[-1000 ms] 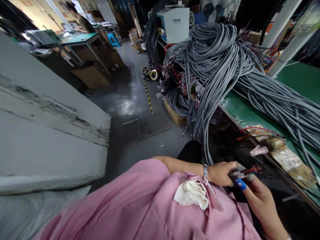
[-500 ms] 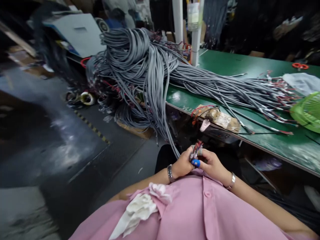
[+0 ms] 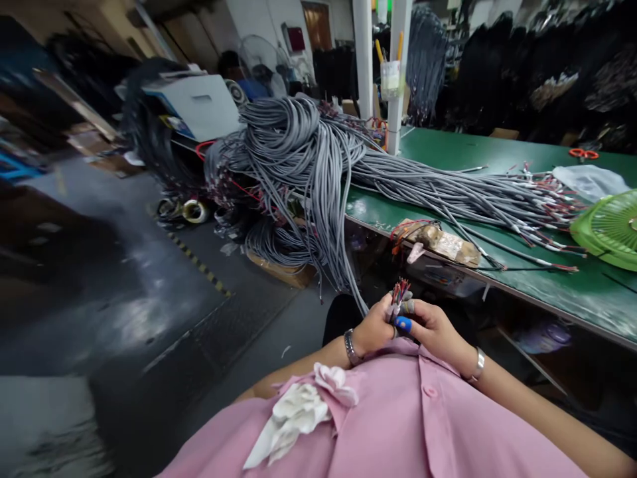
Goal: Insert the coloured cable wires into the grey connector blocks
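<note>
My left hand (image 3: 374,329) and my right hand (image 3: 432,329) meet in my lap, just below the bench edge. Both are closed round the stripped end of a grey cable (image 3: 399,296), whose red and dark wire tips stick up between my fingers. Blue tape wraps one right fingertip. The cable runs up to a big heap of grey cables (image 3: 308,159) draped over the left end of the green bench (image 3: 547,279).
Stripped cable ends (image 3: 542,199) spread along the bench toward a green fan (image 3: 607,229) at the right. A taped block with red wires (image 3: 438,240) sits at the bench edge. White posts (image 3: 363,60) rise behind. Tape rolls (image 3: 192,211) and a box lie on the floor.
The view has swung right, from the aisle and wall to the bench. My hands stay together on the cable end, now held upright rather than pointing sideways.
</note>
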The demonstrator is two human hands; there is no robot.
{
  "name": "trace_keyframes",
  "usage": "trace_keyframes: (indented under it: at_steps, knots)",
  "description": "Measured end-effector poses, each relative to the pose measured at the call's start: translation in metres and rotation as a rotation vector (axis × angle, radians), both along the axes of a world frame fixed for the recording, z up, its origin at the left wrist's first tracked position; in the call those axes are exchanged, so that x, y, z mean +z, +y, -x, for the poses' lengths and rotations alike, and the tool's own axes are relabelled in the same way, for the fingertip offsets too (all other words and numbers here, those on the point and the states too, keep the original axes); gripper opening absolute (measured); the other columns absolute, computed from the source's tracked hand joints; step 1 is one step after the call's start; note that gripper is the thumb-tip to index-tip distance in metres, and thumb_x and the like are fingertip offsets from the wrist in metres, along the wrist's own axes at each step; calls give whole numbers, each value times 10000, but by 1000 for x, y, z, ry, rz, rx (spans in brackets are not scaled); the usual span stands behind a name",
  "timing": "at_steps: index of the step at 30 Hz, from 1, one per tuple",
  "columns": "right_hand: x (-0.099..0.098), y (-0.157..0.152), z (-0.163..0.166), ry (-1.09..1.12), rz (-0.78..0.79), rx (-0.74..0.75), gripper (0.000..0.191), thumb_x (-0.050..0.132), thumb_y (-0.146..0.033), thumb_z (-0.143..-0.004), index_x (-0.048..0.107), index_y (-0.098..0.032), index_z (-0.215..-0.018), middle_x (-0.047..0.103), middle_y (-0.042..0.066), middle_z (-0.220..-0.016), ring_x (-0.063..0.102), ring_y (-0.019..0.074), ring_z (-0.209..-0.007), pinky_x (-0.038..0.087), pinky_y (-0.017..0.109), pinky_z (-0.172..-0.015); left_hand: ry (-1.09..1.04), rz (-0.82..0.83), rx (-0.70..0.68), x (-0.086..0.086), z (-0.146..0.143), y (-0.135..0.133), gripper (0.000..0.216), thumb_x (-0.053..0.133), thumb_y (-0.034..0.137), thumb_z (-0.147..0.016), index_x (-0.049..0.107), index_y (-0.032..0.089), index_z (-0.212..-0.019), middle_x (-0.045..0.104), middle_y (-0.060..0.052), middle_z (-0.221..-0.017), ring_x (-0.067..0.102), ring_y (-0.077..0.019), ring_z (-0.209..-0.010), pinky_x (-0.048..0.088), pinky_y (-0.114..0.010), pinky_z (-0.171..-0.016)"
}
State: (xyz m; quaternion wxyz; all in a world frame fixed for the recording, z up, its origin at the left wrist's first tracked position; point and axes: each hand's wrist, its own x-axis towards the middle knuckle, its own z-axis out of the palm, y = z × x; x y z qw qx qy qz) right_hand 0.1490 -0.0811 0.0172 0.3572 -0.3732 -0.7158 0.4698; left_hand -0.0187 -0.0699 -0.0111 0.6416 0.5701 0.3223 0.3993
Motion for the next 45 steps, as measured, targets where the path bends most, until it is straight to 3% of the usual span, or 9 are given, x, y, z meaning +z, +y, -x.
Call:
trace_keyframes:
  at_steps: [5, 14, 19, 25, 29, 33, 38, 45]
  knots:
    - [2, -6, 6, 27, 78, 5, 264, 573, -361, -874, 677, -236, -1082, 685, 57, -997, 627, 201, -885, 495, 337, -831, -103, 132, 14, 1, 12, -6, 733, 731, 83, -613, 450, 190, -1282, 603, -106, -1148, 617, -185, -932, 490, -304, -806]
    - [-6, -10, 10, 47, 145, -35, 249, 619, -396, -831, 698, -216, -984, 698, 37, -901, 614, 200, -833, 496, 322, -788, -142, 163, 124, 1, 24, -12, 694, 781, 123, -588, 508, 182, -1224, 603, -95, -1126, 563, -70, -689, 454, -208, -651]
    - [2, -11, 15, 135, 127, -73, 283, 676, -379, -780, 681, -250, -1032, 697, 48, -974, 627, 216, -853, 510, 346, -807, -81, 121, 112, -1, 19, -16, 657, 739, 109, -616, 512, 189, -1227, 629, -64, -1018, 560, -93, -690, 470, -236, -674]
    - [16, -3, 24, 30, -28, -171, 187, 707, -367, -737, 676, -223, -852, 670, 35, -769, 577, 180, -675, 498, 290, -632, 2, -58, 138, -6, 10, -14, 426, 656, 117, -701, 598, 170, -1120, 637, -46, -982, 572, -184, -917, 463, -319, -856]
    - [15, 1, 27, -15, -102, -188, 161, 635, -373, -794, 653, -213, -804, 638, 27, -715, 544, 167, -643, 479, 278, -599, -36, -32, 85, -7, 9, -12, 401, 722, 151, -674, 642, 172, -1067, 648, -44, -954, 576, -197, -919, 454, -336, -875]
    - [2, 5, 23, 7, -102, -191, 176, 593, -377, -830, 640, -208, -813, 636, 32, -740, 556, 173, -671, 489, 282, -614, -109, 162, -63, -3, 12, -10, 482, 789, 228, -639, 640, 185, -1095, 652, -41, -877, 598, -162, -775, 473, -279, -728]
    - [-9, 16, 12, 34, -37, -125, 237, 514, -389, -891, 630, -186, -852, 636, 40, -801, 569, 158, -668, 490, 271, -606, -68, 261, -106, 4, 17, 1, 394, 758, 339, -701, 684, 157, -1043, 659, -50, -779, 551, -109, -604, 415, -223, -589]
    - [-17, 39, -11, 13, -90, -64, 229, 509, -364, -906, 642, -179, -888, 649, 55, -830, 582, 172, -740, 480, 286, -701, -87, 280, -229, 1, 17, 24, 446, 738, 396, -725, 675, 125, -1073, 693, -111, -920, 641, -214, -822, 463, -288, -726]
